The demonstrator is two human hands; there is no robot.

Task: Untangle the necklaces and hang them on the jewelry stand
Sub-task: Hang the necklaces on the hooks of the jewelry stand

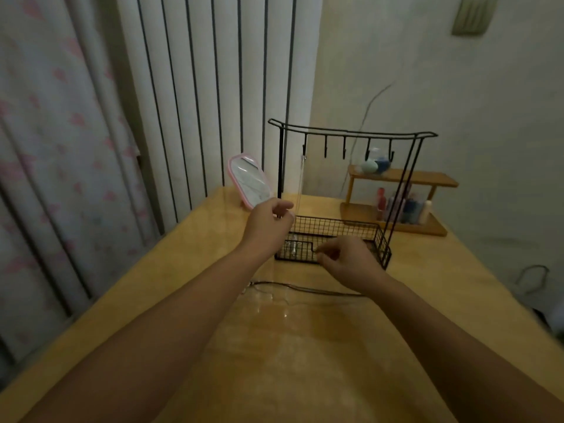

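Note:
A black wire jewelry stand (351,132) with several hooks and a mesh basket base (335,230) stands mid-table. A thin pale necklace (300,184) hangs from the leftmost hook down toward the basket. My left hand (268,224) is at the stand's left post with fingers pinched near the chain's lower part. My right hand (348,261) is at the basket's front rim, fingers curled; whether it grips anything is unclear. More thin necklaces and a dark cord (293,288) lie on the table just in front of the basket.
The wooden table (274,346) runs toward me. A pink-framed mirror (248,181) leans left of the stand. A small wooden shelf (396,203) with bottles stands behind it at the right. Curtains hang at the left.

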